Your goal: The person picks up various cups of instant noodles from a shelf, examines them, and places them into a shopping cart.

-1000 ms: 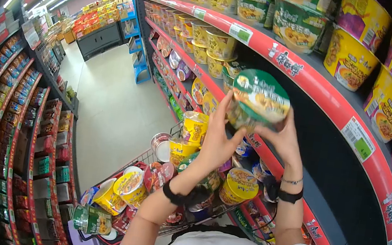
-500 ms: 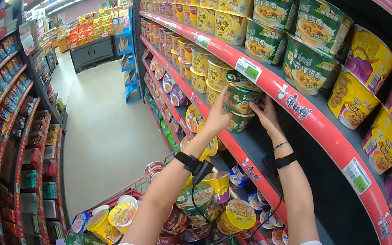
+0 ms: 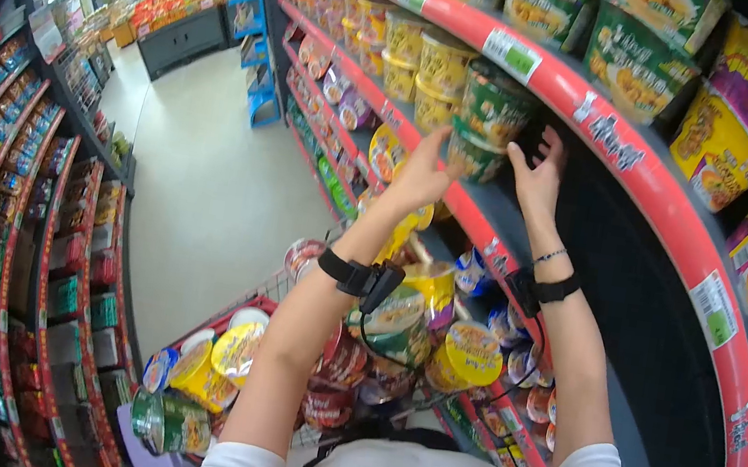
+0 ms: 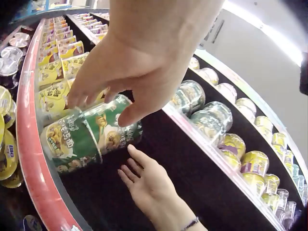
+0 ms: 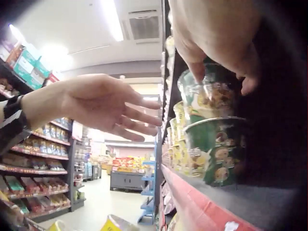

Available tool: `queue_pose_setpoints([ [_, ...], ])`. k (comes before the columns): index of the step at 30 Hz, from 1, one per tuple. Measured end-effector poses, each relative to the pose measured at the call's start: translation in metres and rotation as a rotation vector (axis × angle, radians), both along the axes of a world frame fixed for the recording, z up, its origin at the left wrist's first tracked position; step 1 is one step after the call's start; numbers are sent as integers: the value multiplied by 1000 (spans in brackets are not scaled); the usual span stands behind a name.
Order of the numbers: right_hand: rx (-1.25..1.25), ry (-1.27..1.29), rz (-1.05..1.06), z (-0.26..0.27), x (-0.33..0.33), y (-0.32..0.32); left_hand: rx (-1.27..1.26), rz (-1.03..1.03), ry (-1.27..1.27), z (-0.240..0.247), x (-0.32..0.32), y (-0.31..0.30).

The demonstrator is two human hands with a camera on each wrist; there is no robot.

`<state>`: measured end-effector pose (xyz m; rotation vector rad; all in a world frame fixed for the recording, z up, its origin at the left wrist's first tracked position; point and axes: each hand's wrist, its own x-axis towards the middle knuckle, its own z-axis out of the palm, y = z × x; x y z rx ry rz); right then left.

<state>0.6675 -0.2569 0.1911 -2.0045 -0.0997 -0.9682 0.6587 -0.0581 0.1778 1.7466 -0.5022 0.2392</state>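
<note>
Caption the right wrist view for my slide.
Left hand and right hand near two stacked green noodle cups on a red-edged shelf.

Middle shelf (image 3: 493, 200) had a dark grey deck with a red strip (image 4: 33, 144) along its front edge. On the deck, near that edge, stood a lower green cup (image 5: 211, 154) — upright, with an upper green cup (image 5: 211, 98) stacked on it. Just beside these, yellow cups (image 3: 435, 105) stood in two-high stacks. Upper shelf (image 3: 559, 85), likewise red-fronted, carried stacked green cups (image 3: 640, 63) and, next to them, yellow-and-purple cups (image 3: 720, 153) — also stacked.
</note>
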Motion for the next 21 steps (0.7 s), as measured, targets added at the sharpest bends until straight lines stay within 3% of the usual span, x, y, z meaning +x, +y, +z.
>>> queue_pose_setpoints([
  [2,6,15,83,-2,-48,15,41,42,6,4,-33,14],
  [4,-82,501,653,-15,-86,24,120,47,-75,12,-63,25],
  [6,-446,492,958,-49,-115,29,129,69,-80,22,-102,36],
  [8,-683,468,1016,-74,-142,34,146,78,-156,21,-134,46],
  [9,-678,466,1026,-81,-152,39,163,101,-130,12,-146,51],
  [11,-654,742,868,-87,-166,49,145,117,-26,-13,-167,60],
  [15,-629,605,821,-81,-168,42,116,143,152,-48,-193,69],
  [17,-405,593,828,-54,-170,32,80,175,132,-54,-203,64],
  [18,-38,851,904,-48,-168,27,40,206,116,-58,-206,60],
  [21,282,778,988,-41,-160,1,-109,176,172,-63,-209,40],
])
